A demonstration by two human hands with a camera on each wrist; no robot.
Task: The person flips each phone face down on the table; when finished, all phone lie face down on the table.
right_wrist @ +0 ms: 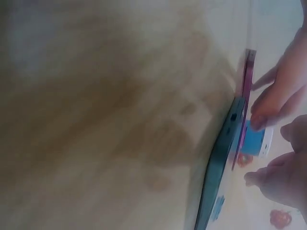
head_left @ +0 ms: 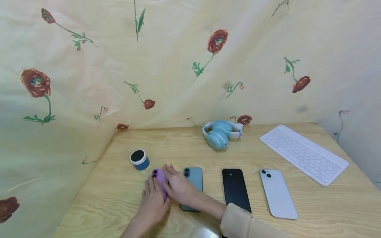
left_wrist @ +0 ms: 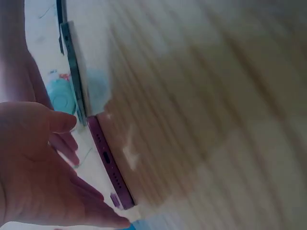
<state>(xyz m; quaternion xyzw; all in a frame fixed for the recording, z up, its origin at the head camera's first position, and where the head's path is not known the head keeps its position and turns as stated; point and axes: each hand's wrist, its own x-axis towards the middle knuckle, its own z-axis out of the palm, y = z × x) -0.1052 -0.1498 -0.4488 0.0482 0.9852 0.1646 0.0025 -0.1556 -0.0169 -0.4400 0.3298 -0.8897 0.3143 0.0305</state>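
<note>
A purple phone (head_left: 160,178) lies camera side up on the wooden table (head_left: 184,148), at the left end of a row of phones. My left hand (head_left: 151,194) rests along its left edge with the fingers straight. From the right, my right hand (head_left: 176,184) lies flat across its top. The left wrist view shows the palm of the left hand (left_wrist: 38,167) relaxed beside the purple phone's bottom edge (left_wrist: 108,163). In the right wrist view, the purple phone (right_wrist: 247,81) stands just behind a teal phone (right_wrist: 223,158), with the right hand's fingers (right_wrist: 280,177) beside them.
Right of the purple phone lie the teal phone (head_left: 193,181), a black phone (head_left: 235,190) and a pale blue phone (head_left: 278,193). A small blue speaker (head_left: 140,159) stands behind the hands. Light blue headphones (head_left: 221,132) and a white keyboard (head_left: 303,153) lie near the flowered cloth backdrop.
</note>
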